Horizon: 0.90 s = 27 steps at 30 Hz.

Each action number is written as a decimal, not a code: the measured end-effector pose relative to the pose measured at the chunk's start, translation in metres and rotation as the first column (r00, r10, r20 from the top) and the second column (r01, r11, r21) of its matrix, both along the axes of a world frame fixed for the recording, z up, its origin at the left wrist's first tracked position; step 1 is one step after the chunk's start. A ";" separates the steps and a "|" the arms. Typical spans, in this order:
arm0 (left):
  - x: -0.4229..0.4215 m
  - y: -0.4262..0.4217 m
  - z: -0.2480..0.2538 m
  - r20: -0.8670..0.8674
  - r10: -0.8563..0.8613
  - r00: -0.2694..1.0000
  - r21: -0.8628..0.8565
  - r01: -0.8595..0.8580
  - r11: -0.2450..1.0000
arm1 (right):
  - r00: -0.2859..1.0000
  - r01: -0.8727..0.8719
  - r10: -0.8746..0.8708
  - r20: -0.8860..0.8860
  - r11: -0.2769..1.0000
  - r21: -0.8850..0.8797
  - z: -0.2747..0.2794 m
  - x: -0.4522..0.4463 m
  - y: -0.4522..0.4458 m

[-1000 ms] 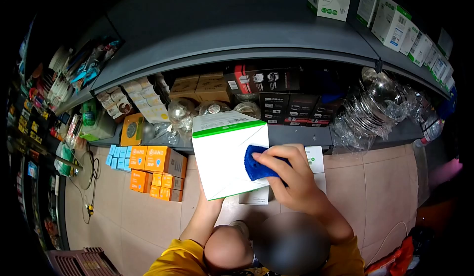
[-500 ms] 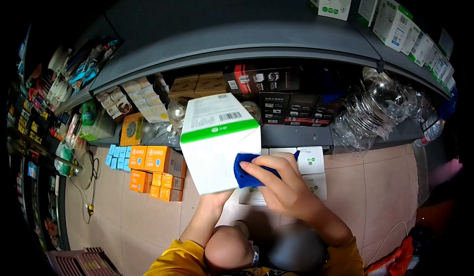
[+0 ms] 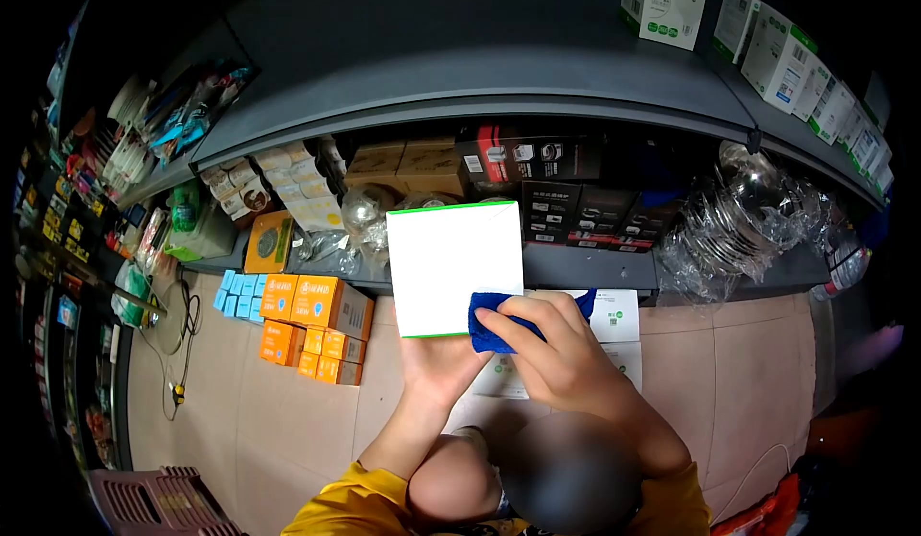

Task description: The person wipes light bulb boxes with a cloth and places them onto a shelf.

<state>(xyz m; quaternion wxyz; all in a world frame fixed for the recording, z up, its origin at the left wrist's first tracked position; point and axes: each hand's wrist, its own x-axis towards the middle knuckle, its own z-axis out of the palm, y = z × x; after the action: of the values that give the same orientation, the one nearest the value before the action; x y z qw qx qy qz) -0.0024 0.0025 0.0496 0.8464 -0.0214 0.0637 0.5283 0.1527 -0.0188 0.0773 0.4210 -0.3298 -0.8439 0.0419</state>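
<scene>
A white box (image 3: 453, 262) with green edges faces me with its plain side, in front of the lower shelf. My left hand (image 3: 441, 368) supports it from below, its fingers hidden behind the box. In my right hand (image 3: 552, 349) is a folded blue cloth (image 3: 491, 323), gripped between thumb and fingers and pressed to the box's lower right corner. Several white boxes (image 3: 616, 315) lie on the floor beneath and beside my right hand, partly covered by it.
Orange boxes (image 3: 336, 306) and small light-blue boxes (image 3: 240, 291) are stacked on the tiled floor at left. The grey shelf (image 3: 460, 66) overhangs black boxes (image 3: 552, 212) and plastic-wrapped metalware (image 3: 720, 234). A cable (image 3: 180, 344) and a plastic stool (image 3: 158, 502) are at lower left.
The white box has turned so that its printed side no longer shows and its plain side faces me. My right hand and the cloth have shifted slightly right, staying at its lower right.
</scene>
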 end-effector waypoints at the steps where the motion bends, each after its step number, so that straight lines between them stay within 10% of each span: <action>1: 0.000 0.000 -0.001 -0.001 0.000 1.000 0.000 0.000 1.000 | 1.000 0.004 -0.004 -0.001 1.000 0.003 0.000 -0.001 0.000; 10: -0.006 -0.002 -0.011 -0.001 0.013 1.000 -0.026 -0.013 1.000 | 1.000 -0.011 0.010 -0.006 0.998 -0.062 0.002 0.001 -0.011; 12: -0.010 -0.002 -0.018 0.224 -0.065 0.972 0.017 0.063 0.998 | 0.999 0.007 -0.009 -0.040 0.998 -0.059 0.002 0.004 -0.013; 25: -0.004 0.003 -0.029 -0.067 -0.114 0.991 0.094 0.120 0.988 | 0.957 0.206 -0.174 -0.231 0.971 0.120 0.010 0.012 -0.024; 27: -0.005 0.007 -0.040 0.106 -0.164 0.981 0.128 0.150 0.980 | 0.947 0.227 -0.185 -0.261 0.964 0.138 0.010 0.014 -0.025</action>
<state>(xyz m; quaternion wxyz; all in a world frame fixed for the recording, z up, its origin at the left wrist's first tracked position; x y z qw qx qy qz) -0.0071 0.0100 0.0099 0.8874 0.0038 -0.0160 0.4607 0.1665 -0.0439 0.0872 0.5504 -0.3724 -0.7465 -0.0326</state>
